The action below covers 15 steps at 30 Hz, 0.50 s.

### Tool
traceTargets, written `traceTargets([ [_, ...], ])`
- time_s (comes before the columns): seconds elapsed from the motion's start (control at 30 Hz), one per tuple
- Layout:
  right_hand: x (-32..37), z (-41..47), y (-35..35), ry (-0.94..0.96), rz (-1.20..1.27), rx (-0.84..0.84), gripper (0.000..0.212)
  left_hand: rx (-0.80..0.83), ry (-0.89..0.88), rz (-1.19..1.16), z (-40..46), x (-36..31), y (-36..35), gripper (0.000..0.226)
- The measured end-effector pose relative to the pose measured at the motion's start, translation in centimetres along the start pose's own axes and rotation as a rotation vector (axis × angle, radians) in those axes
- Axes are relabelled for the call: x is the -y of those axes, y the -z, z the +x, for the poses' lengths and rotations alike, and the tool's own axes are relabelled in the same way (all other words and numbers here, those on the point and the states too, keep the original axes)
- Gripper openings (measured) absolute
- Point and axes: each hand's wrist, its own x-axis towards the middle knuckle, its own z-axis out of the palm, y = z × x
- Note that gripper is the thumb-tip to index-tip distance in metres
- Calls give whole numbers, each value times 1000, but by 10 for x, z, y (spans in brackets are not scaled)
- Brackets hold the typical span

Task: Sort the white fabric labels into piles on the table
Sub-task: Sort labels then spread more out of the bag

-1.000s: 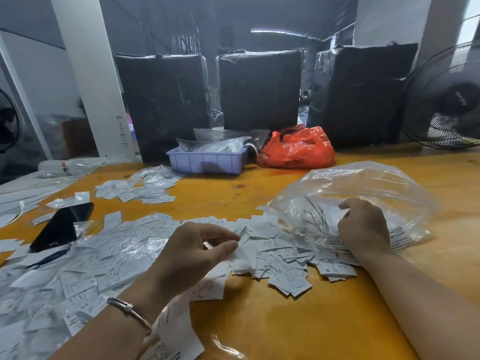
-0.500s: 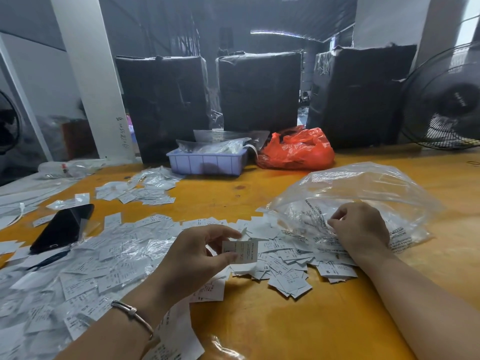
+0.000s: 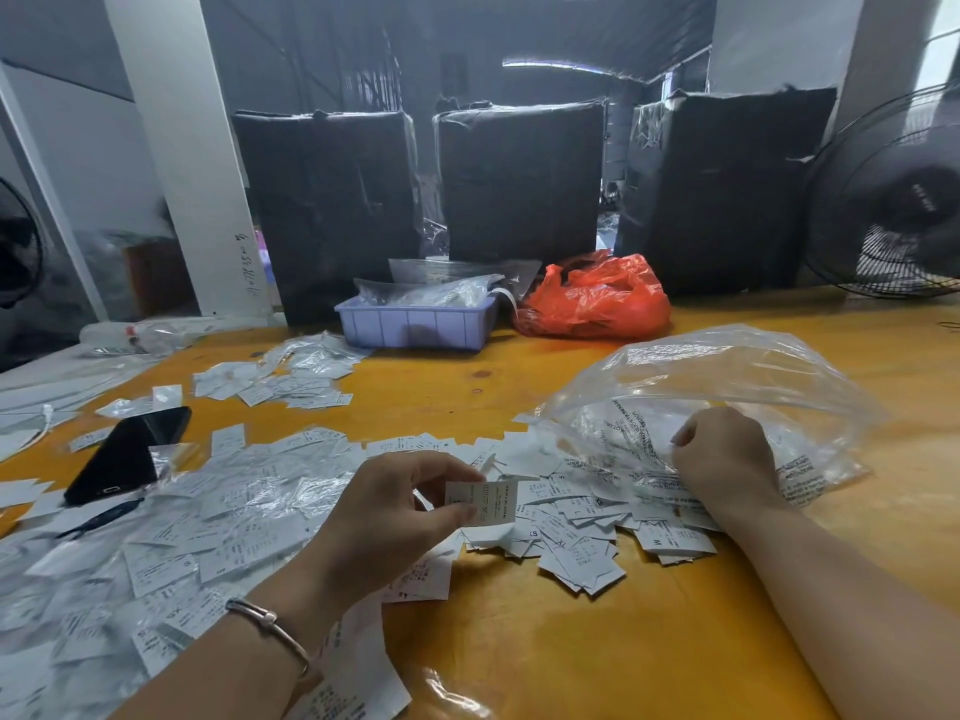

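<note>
My left hand [image 3: 387,517] pinches one white fabric label [image 3: 485,502] between thumb and fingers, held upright just above the table. A loose heap of white labels [image 3: 571,537] lies in front of me on the orange table [image 3: 597,657]. My right hand [image 3: 727,459] is curled at the mouth of a clear plastic bag [image 3: 727,376] that holds more labels; what its fingers grip is hidden. Flattened labels in clear sleeves [image 3: 171,532] cover the table's left side. A smaller label pile [image 3: 280,376] lies farther back on the left.
A black phone [image 3: 127,454] lies among the labels on the left. At the back stand a lilac plastic tray [image 3: 415,324] with clear bags, a red plastic bag [image 3: 597,298] and three black wrapped boxes [image 3: 519,179]. A black fan [image 3: 893,200] stands at the right edge.
My left hand has picked a label from the heap and lifted it upright. My right hand has shifted slightly left at the bag's mouth.
</note>
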Motion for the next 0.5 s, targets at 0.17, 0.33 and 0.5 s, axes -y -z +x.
traceTargets([
  [0.17,0,-1,1,36,231,-111,19,0,0,14,0,-1,0,23],
  [0.33,4,-4,3,111,314,-174,19,-14,13,2,0,-1,1,20],
  [0.5,26,-18,16,175,289,18,23,10,86,-182,3,-3,5,8],
])
